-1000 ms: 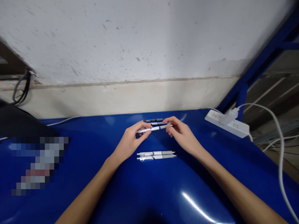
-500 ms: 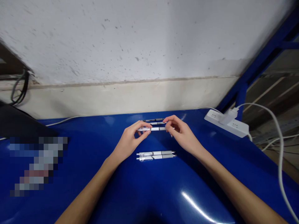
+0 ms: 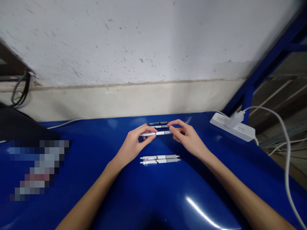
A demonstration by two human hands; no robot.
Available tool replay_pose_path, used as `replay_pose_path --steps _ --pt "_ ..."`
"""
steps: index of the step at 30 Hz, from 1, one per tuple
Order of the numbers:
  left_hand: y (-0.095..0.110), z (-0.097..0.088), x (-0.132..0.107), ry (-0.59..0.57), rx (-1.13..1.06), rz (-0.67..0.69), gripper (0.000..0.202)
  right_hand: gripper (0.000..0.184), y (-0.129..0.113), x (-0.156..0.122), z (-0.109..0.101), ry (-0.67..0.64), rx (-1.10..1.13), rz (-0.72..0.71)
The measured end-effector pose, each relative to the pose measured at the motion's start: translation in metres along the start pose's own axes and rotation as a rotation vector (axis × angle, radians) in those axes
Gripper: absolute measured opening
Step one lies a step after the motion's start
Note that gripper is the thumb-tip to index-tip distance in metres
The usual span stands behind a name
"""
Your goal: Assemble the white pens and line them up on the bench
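Observation:
Both my hands hold one white and grey pen (image 3: 160,133) crosswise above the blue table (image 3: 100,166). My left hand (image 3: 134,143) pinches its left end between thumb and fingers. My right hand (image 3: 187,137) pinches its right end. Just behind the held pen lie two more pens (image 3: 158,124) near the table's far edge. Two white and grey pens (image 3: 160,159) lie side by side on the table, nearer to me, below my hands.
A white power strip (image 3: 233,126) with a plugged-in charger and white cables sits at the right edge of the table. A blue metal frame (image 3: 266,64) rises on the right. A dark object (image 3: 19,127) and a blurred patch lie at left. A wall stands behind.
The held pen has tipped slightly and stayed in place between both hands. My fingers shifted a little on its ends. The pens on the table have not moved.

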State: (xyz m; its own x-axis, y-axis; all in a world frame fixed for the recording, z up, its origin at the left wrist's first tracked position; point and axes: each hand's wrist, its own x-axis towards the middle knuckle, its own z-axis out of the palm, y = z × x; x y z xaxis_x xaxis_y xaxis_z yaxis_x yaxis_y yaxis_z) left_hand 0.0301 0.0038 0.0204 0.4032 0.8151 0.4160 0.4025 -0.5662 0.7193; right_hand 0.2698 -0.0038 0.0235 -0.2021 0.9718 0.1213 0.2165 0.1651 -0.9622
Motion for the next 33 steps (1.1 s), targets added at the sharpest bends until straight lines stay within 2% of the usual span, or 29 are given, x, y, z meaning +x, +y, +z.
replay_pose_path --steps 3,8,15,19,24,29,33 --pt "0.001 0.001 0.0 -0.011 -0.021 -0.035 0.013 0.033 -0.001 -0.001 0.0 0.007 -0.03 0.018" --pt "-0.003 0.0 -0.001 -0.009 -0.072 -0.1 0.016 0.024 -0.004 -0.002 0.001 0.013 -0.112 -0.08" --pt "0.001 -0.001 -0.002 0.007 -0.125 -0.108 0.015 0.023 -0.01 -0.003 0.002 -0.066 0.092 -0.06" --pt "0.001 0.003 -0.001 0.042 -0.294 -0.183 0.014 0.019 -0.009 -0.003 0.004 -0.041 0.113 -0.047" --pt "-0.007 0.005 0.001 0.134 -0.505 -0.252 0.022 0.017 -0.013 -0.007 0.009 -0.157 0.054 -0.041" --pt "-0.005 0.003 0.002 0.053 -0.542 -0.255 0.026 0.021 -0.011 -0.006 0.012 -0.089 0.033 -0.109" --pt "0.005 0.003 0.002 -0.094 -0.456 -0.255 0.03 0.027 -0.009 -0.004 0.015 -0.042 0.138 -0.116"
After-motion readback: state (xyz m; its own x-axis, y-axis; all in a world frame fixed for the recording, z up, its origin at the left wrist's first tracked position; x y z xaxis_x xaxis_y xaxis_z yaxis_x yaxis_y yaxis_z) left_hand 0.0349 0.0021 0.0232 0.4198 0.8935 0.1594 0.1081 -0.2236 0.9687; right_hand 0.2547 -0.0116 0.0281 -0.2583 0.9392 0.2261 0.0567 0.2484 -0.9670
